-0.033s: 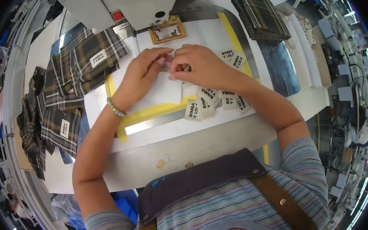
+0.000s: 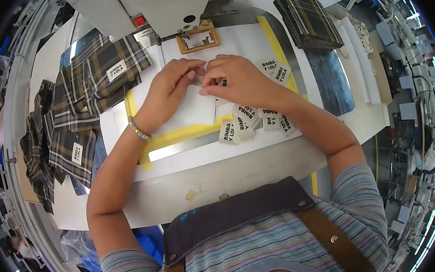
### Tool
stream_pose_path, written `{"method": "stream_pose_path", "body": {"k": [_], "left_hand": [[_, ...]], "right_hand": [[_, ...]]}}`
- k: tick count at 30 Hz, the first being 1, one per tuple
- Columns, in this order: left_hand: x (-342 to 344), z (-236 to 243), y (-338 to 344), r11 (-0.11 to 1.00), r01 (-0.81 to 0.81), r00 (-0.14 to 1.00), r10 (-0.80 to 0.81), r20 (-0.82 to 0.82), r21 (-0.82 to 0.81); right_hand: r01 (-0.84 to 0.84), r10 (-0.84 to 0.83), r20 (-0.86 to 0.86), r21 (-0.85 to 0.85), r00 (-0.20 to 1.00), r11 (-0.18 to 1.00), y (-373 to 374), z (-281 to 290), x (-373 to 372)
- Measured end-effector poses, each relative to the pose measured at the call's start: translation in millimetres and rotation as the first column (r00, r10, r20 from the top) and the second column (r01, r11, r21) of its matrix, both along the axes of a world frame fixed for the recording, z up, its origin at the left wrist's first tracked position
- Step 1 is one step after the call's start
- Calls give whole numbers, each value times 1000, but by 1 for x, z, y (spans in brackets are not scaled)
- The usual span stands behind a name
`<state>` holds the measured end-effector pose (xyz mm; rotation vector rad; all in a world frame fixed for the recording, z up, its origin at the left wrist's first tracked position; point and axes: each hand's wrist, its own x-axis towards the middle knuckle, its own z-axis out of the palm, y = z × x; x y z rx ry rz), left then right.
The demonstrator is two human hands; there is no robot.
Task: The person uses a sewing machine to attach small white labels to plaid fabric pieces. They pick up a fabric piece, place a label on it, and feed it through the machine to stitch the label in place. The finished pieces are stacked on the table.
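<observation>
My left hand (image 2: pixel 173 92) and my right hand (image 2: pixel 237 79) meet over the white work plate (image 2: pixel 195 109), fingertips almost touching. Both are closed in a pinch; whatever lies between the fingers is too small and hidden to make out. Several white printed labels (image 2: pixel 245 125) are scattered beside and below my right hand, some overlapping. Just beyond the hands sits an orange clamp frame (image 2: pixel 199 48) with a cut-out opening, under the head of a sewing machine (image 2: pixel 166 9). To the left lie brown-and-black plaid fabric pieces (image 2: pixel 89 92), two showing a white label on top.
At the far right stands a stack of folded plaid pieces (image 2: pixel 308 19). Yellow tape (image 2: pixel 186 133) borders the work plate. A red switch (image 2: pixel 139 21) is on the machine. Beyond the table's left edge hangs a clear plastic bag (image 2: pixel 78 244) near a blue bin (image 2: pixel 149 246).
</observation>
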<state>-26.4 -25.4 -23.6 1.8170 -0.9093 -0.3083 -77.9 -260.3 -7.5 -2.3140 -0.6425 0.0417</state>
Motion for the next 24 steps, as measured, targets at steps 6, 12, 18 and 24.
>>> {"method": "stream_pose_path", "body": {"k": [6, 12, 18, 24], "left_hand": [[-2, -1, -3, 972, -54, 968, -5, -250, -229], [-6, -3, -2, 979, -171, 946, 133, -295, -109], [-10, 3, -7, 968, -249, 949, 242, -203, -10], [-9, 0, -4, 976, -213, 952, 196, -237, -49]], "right_hand": [[171, -160, -60, 312, 985, 935, -4, -4, 5], [297, -255, -161, 351, 953, 888, -11, -3, 12], [173, -180, -26, 427, 983, 888, -18, 8, 16], [230, -178, -179, 332, 968, 915, -15, 23, 12]]}}
